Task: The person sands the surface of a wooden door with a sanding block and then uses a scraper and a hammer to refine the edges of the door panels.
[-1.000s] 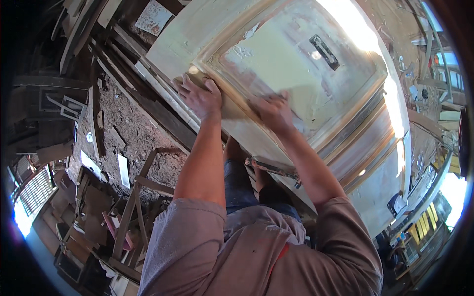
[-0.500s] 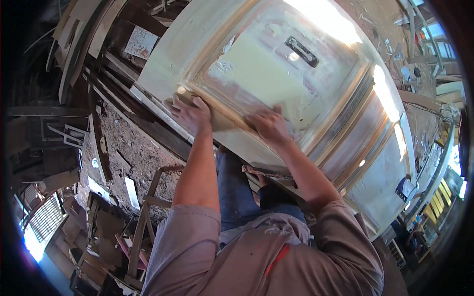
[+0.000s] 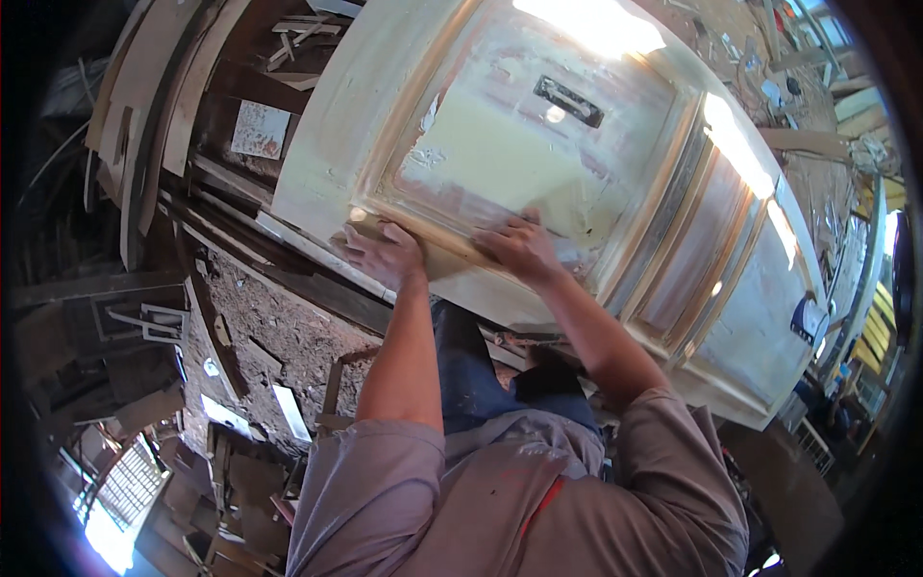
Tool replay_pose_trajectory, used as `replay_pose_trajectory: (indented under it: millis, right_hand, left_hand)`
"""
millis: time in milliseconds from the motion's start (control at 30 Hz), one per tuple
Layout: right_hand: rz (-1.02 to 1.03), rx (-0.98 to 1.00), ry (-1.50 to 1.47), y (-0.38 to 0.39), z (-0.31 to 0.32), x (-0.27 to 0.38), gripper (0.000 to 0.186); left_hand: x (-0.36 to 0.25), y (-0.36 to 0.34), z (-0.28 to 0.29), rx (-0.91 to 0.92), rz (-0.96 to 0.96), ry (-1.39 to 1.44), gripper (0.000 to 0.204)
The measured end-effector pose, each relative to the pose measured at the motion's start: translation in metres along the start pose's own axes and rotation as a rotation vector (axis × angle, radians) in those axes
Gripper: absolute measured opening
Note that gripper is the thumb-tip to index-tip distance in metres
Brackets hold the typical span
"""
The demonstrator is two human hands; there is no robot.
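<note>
A large wooden door [image 3: 310, 183] with raised mouldings and pale, patchy filler lies in front of me. My left hand [image 3: 386, 254] rests on its near border, fingers spread and holding nothing. Along the near moulding [image 3: 442, 240], my right hand [image 3: 522, 248] presses down with its fingers bent together and the thumb side raised. Whatever may be under those fingers is hidden. Farther off on the same recessed panel [image 3: 500, 144] lies a dark, flat rectangular piece [image 3: 569, 101] with pale smears.
A white-and-blue round item [image 3: 808, 320] sits near the door's right end. Long boards [image 3: 144, 125] lean at the left, and a stained white sheet [image 3: 260, 130] lies beyond the door's left edge. Scrap wood and debris cover the dirt floor [image 3: 279, 327].
The view has turned slightly, shifting the whole scene. My right hand has slid a little to the left along the moulding; my left hand stays on the border.
</note>
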State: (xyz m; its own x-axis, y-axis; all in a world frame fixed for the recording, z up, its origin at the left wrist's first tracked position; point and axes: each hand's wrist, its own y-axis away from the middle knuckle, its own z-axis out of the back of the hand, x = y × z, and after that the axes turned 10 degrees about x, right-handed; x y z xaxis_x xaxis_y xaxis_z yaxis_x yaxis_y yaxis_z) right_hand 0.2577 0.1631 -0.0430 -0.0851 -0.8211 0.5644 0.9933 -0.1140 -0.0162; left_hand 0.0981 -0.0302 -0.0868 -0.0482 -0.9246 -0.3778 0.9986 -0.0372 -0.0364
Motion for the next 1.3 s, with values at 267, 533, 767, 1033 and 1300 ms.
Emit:
replay_pose_trajectory:
  millis: [267,533,767,1033,1300]
  right_hand:
    - [-0.180,0.072,0.133,0.068,0.029,0.003,0.016]
    - [-0.141,-0.029,0.137,0.001,-0.011,0.019,0.013]
    - [-0.269,-0.106,0.132,0.062,-0.007,0.007,0.019]
    - [-0.292,-0.509,-0.136,0.053,0.013,0.095,0.036]
    - [-0.754,-0.836,0.086,0.236,0.007,0.065,0.025]
  left_hand:
    - [0.008,-0.005,0.003,-0.018,-0.007,-0.046,0.084]
    - [0.011,0.002,-0.012,0.042,0.006,-0.048,0.085]
    - [-0.003,0.003,0.004,0.020,-0.063,0.006,0.088]
    - [0.104,0.048,0.080,0.619,-0.527,0.047,0.103]
    - [0.173,0.178,0.213,1.684,-0.956,-0.491,0.034]
